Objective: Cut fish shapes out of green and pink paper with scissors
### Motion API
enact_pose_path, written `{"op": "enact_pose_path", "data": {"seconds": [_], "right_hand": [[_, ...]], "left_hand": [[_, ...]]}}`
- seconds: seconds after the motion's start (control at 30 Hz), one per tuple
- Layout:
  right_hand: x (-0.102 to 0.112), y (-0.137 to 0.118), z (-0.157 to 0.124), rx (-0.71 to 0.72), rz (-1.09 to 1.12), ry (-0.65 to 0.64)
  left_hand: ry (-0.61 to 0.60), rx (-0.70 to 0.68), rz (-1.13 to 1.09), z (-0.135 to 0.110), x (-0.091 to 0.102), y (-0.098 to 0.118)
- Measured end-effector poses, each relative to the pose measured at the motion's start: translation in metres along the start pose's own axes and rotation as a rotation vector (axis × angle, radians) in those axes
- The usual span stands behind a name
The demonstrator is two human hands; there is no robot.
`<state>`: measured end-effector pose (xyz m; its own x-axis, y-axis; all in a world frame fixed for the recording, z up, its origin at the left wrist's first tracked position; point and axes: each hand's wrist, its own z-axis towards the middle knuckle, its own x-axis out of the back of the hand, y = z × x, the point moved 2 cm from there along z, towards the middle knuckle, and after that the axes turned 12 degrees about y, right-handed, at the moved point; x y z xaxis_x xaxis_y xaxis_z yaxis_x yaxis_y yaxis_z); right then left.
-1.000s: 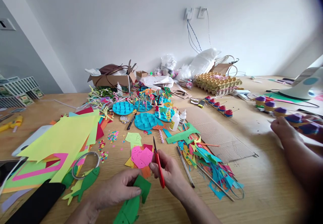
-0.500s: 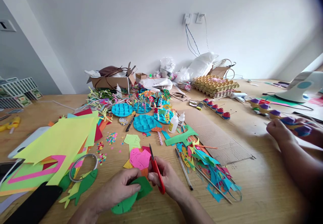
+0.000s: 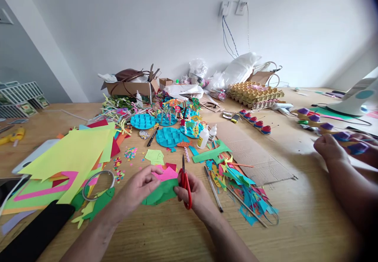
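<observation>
My right hand (image 3: 196, 193) is closed on red-handled scissors (image 3: 185, 185), their dark blades pointing up and away from me. Its thumb also presses the right edge of a green paper piece (image 3: 162, 193), which has a curved outline. At the left of that piece is my left hand (image 3: 143, 187), fingers loosely bent and apart from the thumb, with nothing visible between them. Pink paper (image 3: 165, 173) lies just beyond the green piece, partly covered by it. A light green paper fish shape (image 3: 154, 156) lies farther off.
Yellow paper sheets (image 3: 67, 147), a tape roll (image 3: 98, 185) and green paper fish (image 3: 99, 205) lie left. Glue bottles (image 3: 202, 138), a pen (image 3: 213, 189), paper scraps (image 3: 254, 195) and cardboard (image 3: 251, 155) lie right. Another person's hands (image 3: 332, 149) hold a painted egg-carton strip (image 3: 342, 136).
My left hand has let go of the green paper and moved slightly away, while the paper has shifted forward with the right hand. The scissors stand more upright. The view has tilted slightly down.
</observation>
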<state>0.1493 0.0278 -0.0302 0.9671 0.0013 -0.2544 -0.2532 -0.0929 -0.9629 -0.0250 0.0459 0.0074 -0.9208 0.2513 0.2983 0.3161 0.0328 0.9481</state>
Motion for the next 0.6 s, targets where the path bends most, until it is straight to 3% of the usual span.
{"op": "enact_pose_path", "data": {"seconds": [0.1, 0.2, 0.3, 0.43, 0.6], "right_hand": [[0.004, -0.001, 0.001, 0.024, 0.028, 0.106], [0.006, -0.003, 0.000, 0.051, 0.040, 0.185], [0.007, -0.004, -0.001, 0.083, 0.054, 0.231], [0.009, -0.002, -0.001, 0.092, 0.078, 0.255], [0.005, 0.001, 0.001, 0.068, 0.116, 0.235]], "left_hand": [[0.271, 0.020, -0.150, -0.008, 0.009, 0.004], [0.353, 0.094, -0.367, -0.019, 0.008, 0.008], [0.324, 0.126, -0.525, -0.025, -0.005, 0.008], [0.164, 0.159, -0.597, -0.028, -0.027, 0.001], [0.259, 0.167, -0.439, -0.028, -0.041, -0.005]]}}
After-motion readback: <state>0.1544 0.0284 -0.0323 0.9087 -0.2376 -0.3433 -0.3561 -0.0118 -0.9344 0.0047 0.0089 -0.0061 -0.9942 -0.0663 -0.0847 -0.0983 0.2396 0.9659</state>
